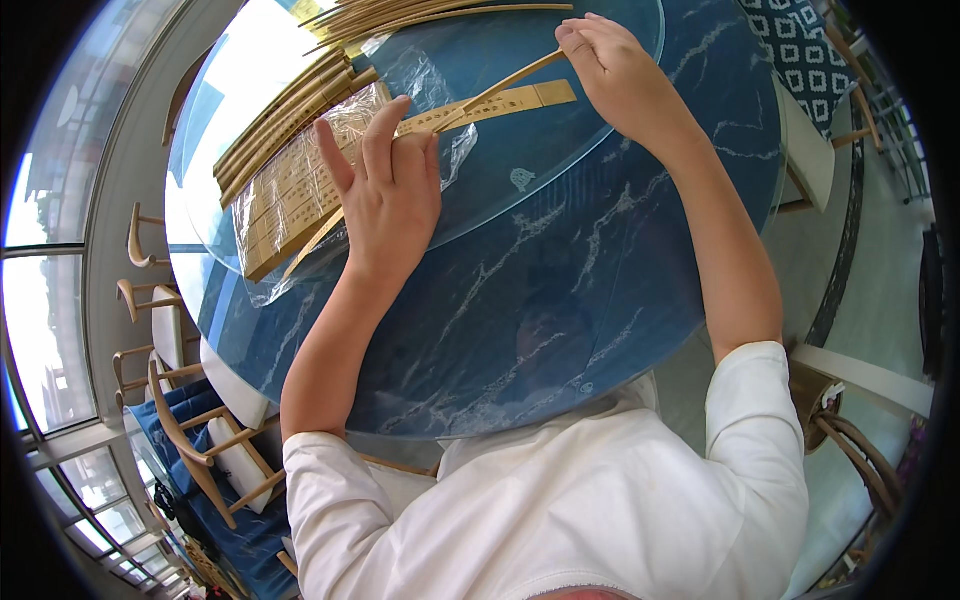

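Observation:
A thin bamboo stick (515, 77) runs slantwise between my two hands. My left hand (390, 200) pinches its lower part between thumb and a finger, with other fingers raised. My right hand (620, 80) has its fingers closed on the upper right end. Just beneath the stick lies a flat tan strip (530, 98) printed with small dark characters; its left part passes behind my left hand. To the left of that hand sits a stack of similar printed strips (290, 215) in clear plastic wrap (420, 75).
Bamboo rods (290, 120) lie beyond the wrapped stack, and thin sticks (430, 18) are bunched at the far edge. Everything rests on a round glass turntable (560, 185) over a blue marbled table (520, 300). Wooden chairs (215, 440) stand at the left, a white chair (805, 150) at the right.

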Demonstrator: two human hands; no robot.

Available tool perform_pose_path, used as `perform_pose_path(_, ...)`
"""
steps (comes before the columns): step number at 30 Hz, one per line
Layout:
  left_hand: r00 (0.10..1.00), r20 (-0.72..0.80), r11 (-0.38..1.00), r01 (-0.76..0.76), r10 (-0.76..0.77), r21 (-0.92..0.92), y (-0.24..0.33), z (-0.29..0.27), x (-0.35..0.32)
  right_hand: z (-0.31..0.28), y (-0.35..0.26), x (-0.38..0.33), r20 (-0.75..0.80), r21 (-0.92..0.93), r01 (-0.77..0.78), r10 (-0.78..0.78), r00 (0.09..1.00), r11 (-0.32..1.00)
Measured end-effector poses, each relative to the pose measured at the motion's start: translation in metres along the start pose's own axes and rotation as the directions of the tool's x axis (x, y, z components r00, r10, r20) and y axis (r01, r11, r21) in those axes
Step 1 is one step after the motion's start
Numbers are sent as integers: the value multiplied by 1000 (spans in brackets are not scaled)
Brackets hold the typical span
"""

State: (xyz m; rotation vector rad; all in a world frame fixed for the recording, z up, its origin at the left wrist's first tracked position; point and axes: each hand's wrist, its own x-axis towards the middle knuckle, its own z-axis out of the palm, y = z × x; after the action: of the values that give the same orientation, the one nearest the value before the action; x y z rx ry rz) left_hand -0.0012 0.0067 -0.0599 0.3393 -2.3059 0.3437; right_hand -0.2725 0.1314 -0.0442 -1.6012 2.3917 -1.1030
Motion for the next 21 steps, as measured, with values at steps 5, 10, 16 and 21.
perform_pose_path(5,1000,17,1000,-7,7,14,1,0,-1,8,-34,-17,166,-177,166,-137,977,970)
perform_pose_path(10,1000,23,1000,-11,11,-8,2,-1,1,25,-43,-27,172,-160,175,-147,974,971)
perform_pose_path(16,999,42,999,-28,30,-41,3,-1,-1,41,-58,-41,172,-115,241,-220,960,964)
perform_pose_path(21,997,49,996,-63,66,-59,5,-1,1,60,-64,-49,122,25,314,-314,941,949)
